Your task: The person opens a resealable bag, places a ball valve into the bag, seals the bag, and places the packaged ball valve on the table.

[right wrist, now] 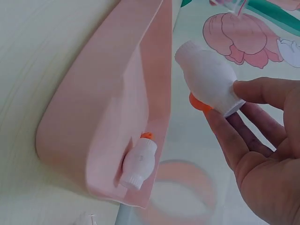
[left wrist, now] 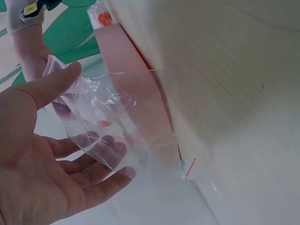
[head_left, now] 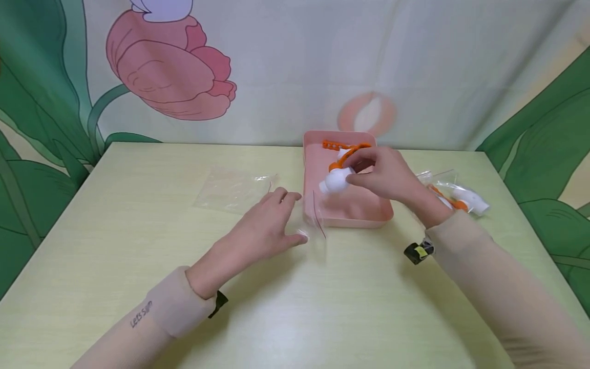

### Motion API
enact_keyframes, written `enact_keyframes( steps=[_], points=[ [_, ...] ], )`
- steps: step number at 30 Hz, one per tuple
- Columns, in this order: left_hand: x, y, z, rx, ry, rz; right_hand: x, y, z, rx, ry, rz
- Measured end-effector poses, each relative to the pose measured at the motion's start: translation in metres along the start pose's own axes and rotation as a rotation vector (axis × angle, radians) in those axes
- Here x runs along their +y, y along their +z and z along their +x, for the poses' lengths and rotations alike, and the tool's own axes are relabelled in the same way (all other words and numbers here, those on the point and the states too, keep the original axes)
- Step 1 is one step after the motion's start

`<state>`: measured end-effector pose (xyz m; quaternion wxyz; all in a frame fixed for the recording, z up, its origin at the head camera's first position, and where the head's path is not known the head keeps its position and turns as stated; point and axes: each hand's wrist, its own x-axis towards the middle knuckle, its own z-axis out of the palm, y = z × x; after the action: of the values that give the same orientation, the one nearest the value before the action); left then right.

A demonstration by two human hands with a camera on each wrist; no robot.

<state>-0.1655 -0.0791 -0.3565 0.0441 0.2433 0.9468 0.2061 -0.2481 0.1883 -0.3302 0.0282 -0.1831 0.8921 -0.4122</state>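
Note:
My right hand [head_left: 382,171] pinches a white bulb-shaped plastic part [right wrist: 206,77] between thumb and fingers, above a pink tray [head_left: 350,223]. An orange piece [right wrist: 200,102] shows beside it. In the right wrist view, a similar white part [right wrist: 140,164] with an orange tip lies inside the tray. My left hand [head_left: 262,228] is at the tray's near left corner. It holds a clear plastic bag [left wrist: 112,122] between its spread thumb and fingers; the fingers show through the film. Whether the thumb is inside the bag is hard to tell.
A flat clear bag [head_left: 226,195] lies on the table left of the tray. Right of the tray lies a bag with white and orange parts [head_left: 470,199], partly behind the right wrist. An orange strip with holes [head_left: 333,145] is at the tray's back. A printed curtain [head_left: 286,72] hangs behind.

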Motion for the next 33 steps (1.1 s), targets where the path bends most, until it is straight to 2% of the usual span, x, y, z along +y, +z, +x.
enact_keyframes(
  steps=[8, 16, 25, 33],
  points=[
    [-0.002, -0.001, 0.002, -0.004, -0.018, -0.03, -0.011, -0.005, -0.015, -0.036, -0.003, 0.119],
    [-0.006, -0.001, 0.004, 0.014, -0.019, -0.038, -0.018, -0.007, -0.026, -0.069, -0.06, 0.207],
    [-0.007, -0.002, 0.006, 0.045, -0.01, -0.033, -0.022, -0.007, -0.035, -0.102, -0.124, 0.271],
    [-0.008, -0.002, 0.008, 0.043, -0.015, -0.052, -0.025, -0.002, -0.041, -0.127, -0.183, 0.301]
  ],
)
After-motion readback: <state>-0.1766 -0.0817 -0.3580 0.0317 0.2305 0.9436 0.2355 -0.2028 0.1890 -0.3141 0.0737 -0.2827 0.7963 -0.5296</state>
